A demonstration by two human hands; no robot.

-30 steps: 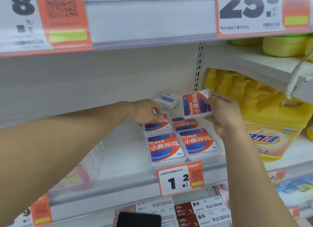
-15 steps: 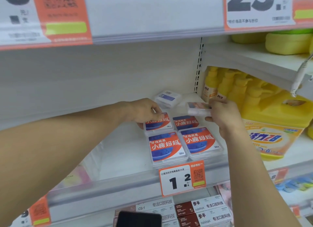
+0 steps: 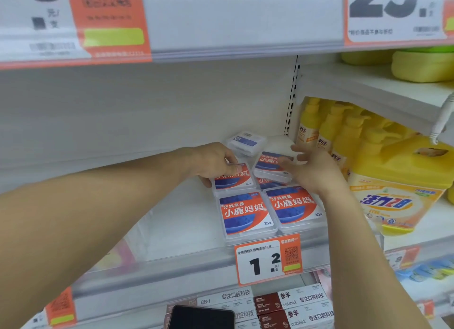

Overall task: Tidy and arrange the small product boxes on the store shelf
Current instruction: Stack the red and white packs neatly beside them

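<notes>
Two small clear boxes with orange-and-blue labels lie flat at the shelf front: the front-left box (image 3: 245, 213) and the front-right box (image 3: 294, 206). Behind them, my left hand (image 3: 213, 163) grips the far edge of the back-left box (image 3: 233, 180). My right hand (image 3: 317, 171) holds another box (image 3: 269, 166) by its right side, thumb on the label, as it rests slightly tilted on the back-right box (image 3: 267, 182). A further box (image 3: 247, 142) lies at the rear with its white-and-blue side up, at an angle.
The shelf's front rail carries a 1.2 price tag (image 3: 267, 260). Yellow detergent bottles (image 3: 393, 181) stand close on the right, past a slotted upright (image 3: 292, 102). The shelf floor (image 3: 177, 220) stretches left of the boxes. Below are toothpaste cartons (image 3: 292, 304) and a dark phone (image 3: 201, 317).
My right hand turned its box from upright to flat and lowered it onto the back-right box. My left hand stayed on the back-left box.
</notes>
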